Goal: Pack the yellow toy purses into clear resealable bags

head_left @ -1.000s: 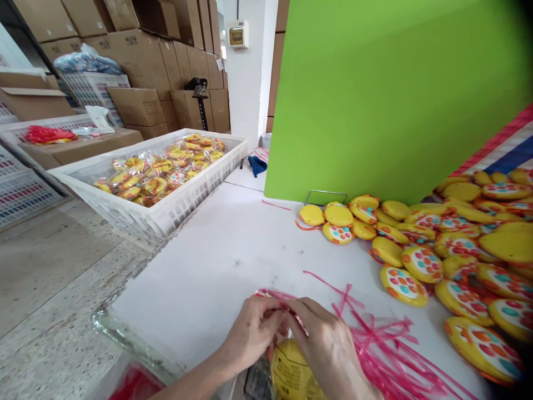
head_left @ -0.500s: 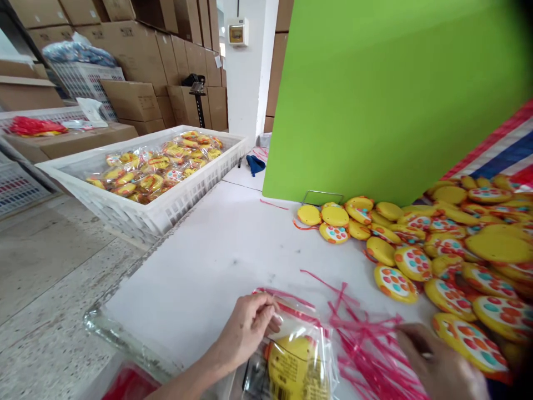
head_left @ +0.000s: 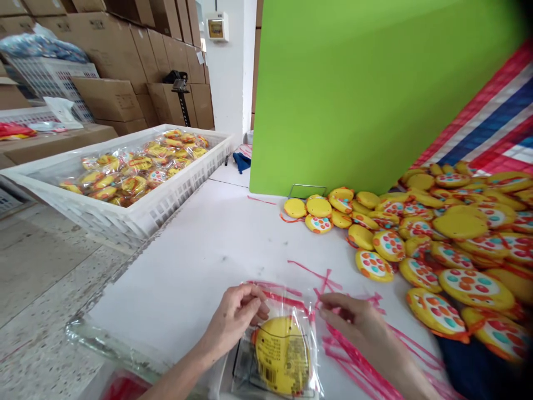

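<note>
A clear plastic bag (head_left: 245, 378) with a red strip along its top lies at the table's near edge. Inside it is a yellow toy (head_left: 283, 353), seen through black print and a barcode. My left hand (head_left: 244, 305) pinches the bag's upper left side between thumb and fingers. At the upper right corner of the bag, my right hand (head_left: 353, 319) has its thumb and fingertips drawn together; what they hold, if anything, is too small to make out. Loose pink strips (head_left: 345, 355) lie beneath and around the right hand.
Yellow toys with colored dots (head_left: 437, 266) are heaped at the right. A white crate (head_left: 141, 214) of bagged toys stands beyond the table (head_left: 183, 266) at left. Upright behind is a green board (head_left: 333, 94). Cardboard boxes (head_left: 104, 55) are stacked farther back.
My right hand has come left from over the pink strips to the bag's upper right corner. My left hand still pinches the bag. The view has turned slightly right.
</note>
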Demonstrator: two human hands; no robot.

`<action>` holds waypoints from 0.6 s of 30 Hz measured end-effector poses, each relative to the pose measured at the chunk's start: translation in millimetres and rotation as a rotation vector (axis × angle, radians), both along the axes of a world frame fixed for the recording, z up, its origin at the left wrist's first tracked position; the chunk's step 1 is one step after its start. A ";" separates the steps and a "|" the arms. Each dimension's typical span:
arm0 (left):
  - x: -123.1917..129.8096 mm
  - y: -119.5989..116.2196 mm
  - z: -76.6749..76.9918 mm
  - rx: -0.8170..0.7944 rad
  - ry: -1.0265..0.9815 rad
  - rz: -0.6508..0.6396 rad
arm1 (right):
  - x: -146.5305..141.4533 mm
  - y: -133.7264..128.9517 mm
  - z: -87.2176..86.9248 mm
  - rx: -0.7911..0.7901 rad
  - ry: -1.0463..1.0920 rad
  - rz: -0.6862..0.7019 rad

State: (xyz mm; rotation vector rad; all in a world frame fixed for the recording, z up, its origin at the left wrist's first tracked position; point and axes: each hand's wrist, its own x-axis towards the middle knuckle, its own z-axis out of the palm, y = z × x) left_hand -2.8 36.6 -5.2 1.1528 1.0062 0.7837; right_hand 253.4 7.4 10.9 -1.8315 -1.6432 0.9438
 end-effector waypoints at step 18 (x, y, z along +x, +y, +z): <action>-6.6 -3.0 -1.0 -0.072 0.014 -0.024 | -11.8 -9.1 -9.4 0.074 0.182 0.247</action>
